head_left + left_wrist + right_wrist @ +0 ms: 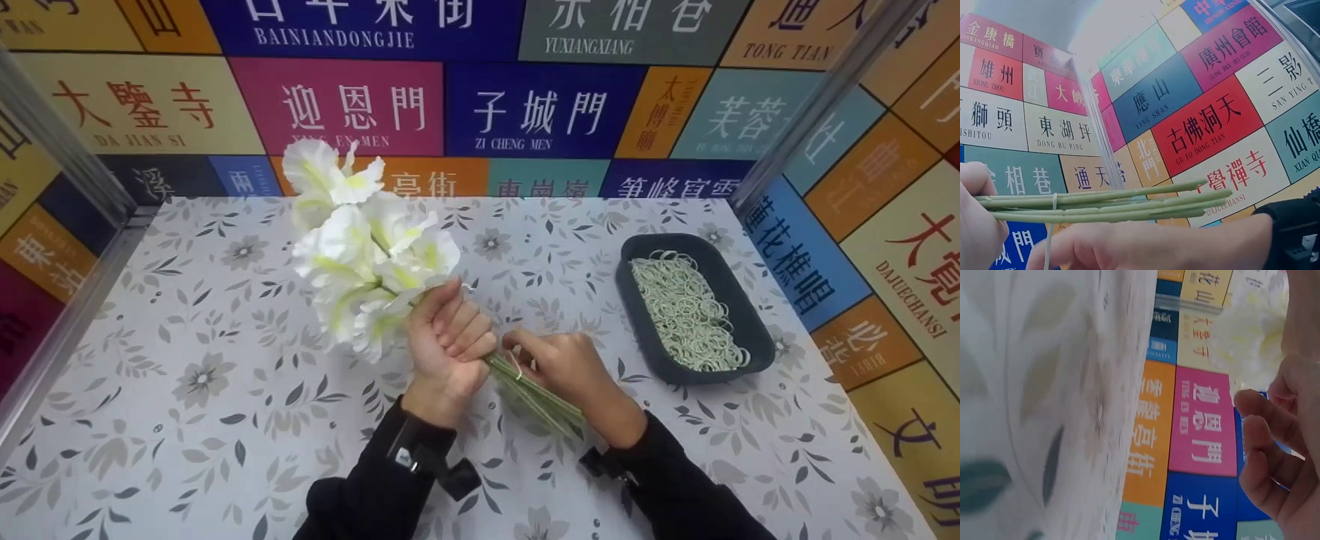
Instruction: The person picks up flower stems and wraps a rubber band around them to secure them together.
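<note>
My left hand (452, 341) grips a bunch of white artificial flowers (367, 251) by the stems, just below the blooms. The petals have yellow-green centres and point to the far left. Green stems (1123, 206) stick out of the fist toward the lower right. A thin pale rubber band (1050, 230) loops round them and stretches down to my right hand (566, 367), whose curled fingers pinch it beside the stems. In the right wrist view, that hand's fingers (1258, 439) show bent, with the band out of sight.
A dark grey tray (759, 341) with a heap of pale rubber bands (686, 311) stands on the right of the table. The tabletop (202, 450) has a floral print. Colourful sign-covered panels (337, 105) rise behind it and at both sides.
</note>
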Motion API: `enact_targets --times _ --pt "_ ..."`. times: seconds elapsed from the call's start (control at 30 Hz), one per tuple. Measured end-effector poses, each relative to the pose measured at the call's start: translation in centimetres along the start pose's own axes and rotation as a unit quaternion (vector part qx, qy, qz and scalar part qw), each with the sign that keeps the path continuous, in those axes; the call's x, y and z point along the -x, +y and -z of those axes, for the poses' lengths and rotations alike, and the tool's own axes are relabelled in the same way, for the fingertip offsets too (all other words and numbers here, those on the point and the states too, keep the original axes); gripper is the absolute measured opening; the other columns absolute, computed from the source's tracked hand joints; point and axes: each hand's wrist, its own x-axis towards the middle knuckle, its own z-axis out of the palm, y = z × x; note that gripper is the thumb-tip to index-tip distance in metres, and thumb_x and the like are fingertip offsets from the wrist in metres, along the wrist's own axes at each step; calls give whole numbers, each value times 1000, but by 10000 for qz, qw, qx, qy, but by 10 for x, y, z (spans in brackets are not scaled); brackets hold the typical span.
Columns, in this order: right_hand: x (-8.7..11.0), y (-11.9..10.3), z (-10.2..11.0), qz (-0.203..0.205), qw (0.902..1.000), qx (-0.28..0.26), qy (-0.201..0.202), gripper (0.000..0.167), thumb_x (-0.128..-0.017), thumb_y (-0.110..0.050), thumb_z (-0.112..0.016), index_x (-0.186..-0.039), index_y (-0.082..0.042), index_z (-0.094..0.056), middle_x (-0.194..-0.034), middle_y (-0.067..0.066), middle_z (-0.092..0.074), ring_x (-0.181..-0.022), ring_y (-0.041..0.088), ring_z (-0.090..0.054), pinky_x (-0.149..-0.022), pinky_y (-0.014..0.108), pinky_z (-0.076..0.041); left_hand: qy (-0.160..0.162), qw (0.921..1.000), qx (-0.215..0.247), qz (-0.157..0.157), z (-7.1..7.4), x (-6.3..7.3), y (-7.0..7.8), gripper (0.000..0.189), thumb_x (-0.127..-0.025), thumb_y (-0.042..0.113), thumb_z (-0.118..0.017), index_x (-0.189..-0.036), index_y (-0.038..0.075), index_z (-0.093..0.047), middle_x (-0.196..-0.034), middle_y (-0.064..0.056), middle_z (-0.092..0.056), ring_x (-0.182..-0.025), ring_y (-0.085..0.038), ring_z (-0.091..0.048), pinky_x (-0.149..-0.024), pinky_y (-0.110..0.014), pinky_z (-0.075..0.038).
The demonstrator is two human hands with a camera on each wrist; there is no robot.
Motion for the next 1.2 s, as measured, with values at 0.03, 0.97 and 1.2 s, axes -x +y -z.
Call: enact_targets --times 0.03,0.97,1.2 --pt "0 -5 -2 21 9999 -130 -53 13 -82 -14 -76 -90 -11 -66 -59 -4 -60 -44 7 -49 -39 19 -37 -10 10000 39 -68 0 0 1 52 -89 13 -66 -55 20 -26 -47 11 -18 -40 -4 -12 -38 -18 -11" --pt "0 -101 19 -204 9996 -106 -145 20 -79 -3 -69 -77 -14 -52 -50 -12 -39 -43 -3 -33 -36 14 -26 325 9836 171 -1763 12 -8 30 53 -102 18 -42 -49 14 -35 -46 8 -17 -40 -5 -12 -37 -19 -12" --pt "-8 -87 47 -244 9961 -818 235 15 -80 0 -66 -85 -13 -61 -53 -12 -49 -42 -5 -38 -39 4 -25 168 9835 -107 -1800 12 -7 31 50 -95 16 -57 -49 14 -38 -46 8 -19 -40 -5 -13 -37 -18 -13"
